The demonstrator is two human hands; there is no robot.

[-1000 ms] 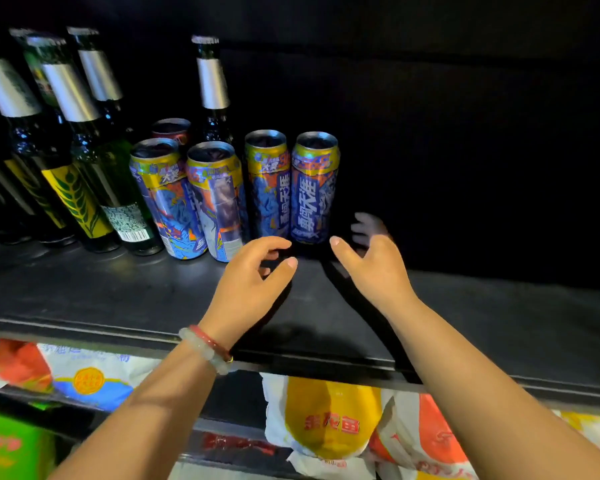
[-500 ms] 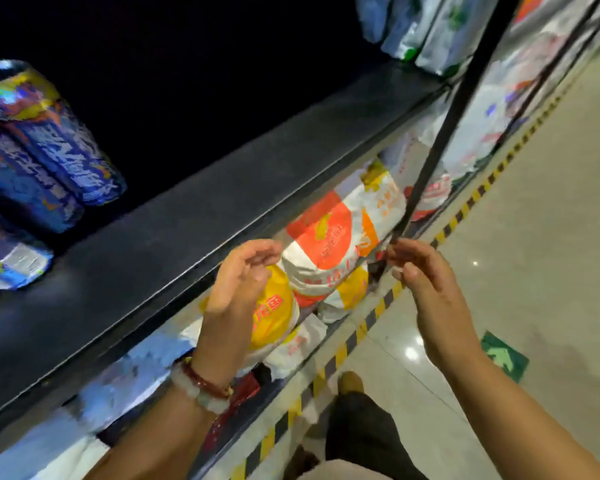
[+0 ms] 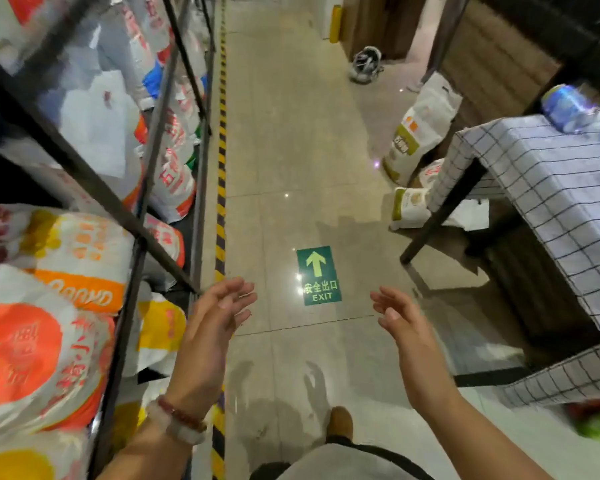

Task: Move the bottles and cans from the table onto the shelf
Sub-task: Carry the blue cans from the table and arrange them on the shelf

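Note:
My left hand point(image 3: 215, 317) and my right hand point(image 3: 400, 318) hang empty over the aisle floor, fingers spread, palms facing each other. The table point(image 3: 548, 188), covered with a blue-checked cloth, stands at the right. A blurred blue can point(image 3: 567, 107) lies or stands near its far corner, and another bluish item shows at the frame's right edge. The black metal shelf rack point(image 3: 129, 216) runs along the left. The shelf with cans and bottles is out of view.
Colourful sacks point(image 3: 45, 344) fill the rack's lower tiers. A yellow-black hazard stripe point(image 3: 220, 188) borders the rack. A green exit arrow sign point(image 3: 318, 275) is on the floor. White bags point(image 3: 420, 126) lean beside the table; a helmet point(image 3: 366, 64) lies farther down the aisle.
The view has swung right, away from the shelf with cans and bottles, to the aisle and table. Both hands have pulled back from the shelf and stay empty.

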